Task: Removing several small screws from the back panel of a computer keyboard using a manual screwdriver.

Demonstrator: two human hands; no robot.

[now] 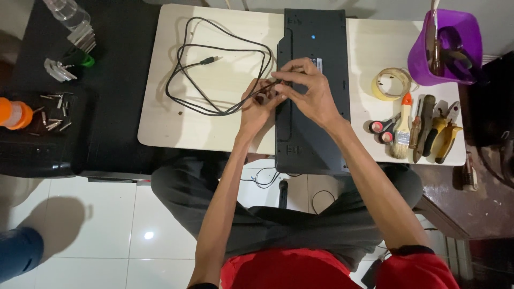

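A black keyboard lies upside down across a small pale table. Its black cable coils on the tabletop to the left and ends in a plug. Both my hands meet at the keyboard's left edge. My left hand pinches the cable where it leaves the keyboard. My right hand rests on the keyboard's back, its fingertips closed on the same stretch of cable.
At the table's right end sit a purple tub of tools, a tape roll, scissors, a paintbrush and pliers. A black stand at the left carries loose screwdriver bits, an orange-capped container and a clear bottle.
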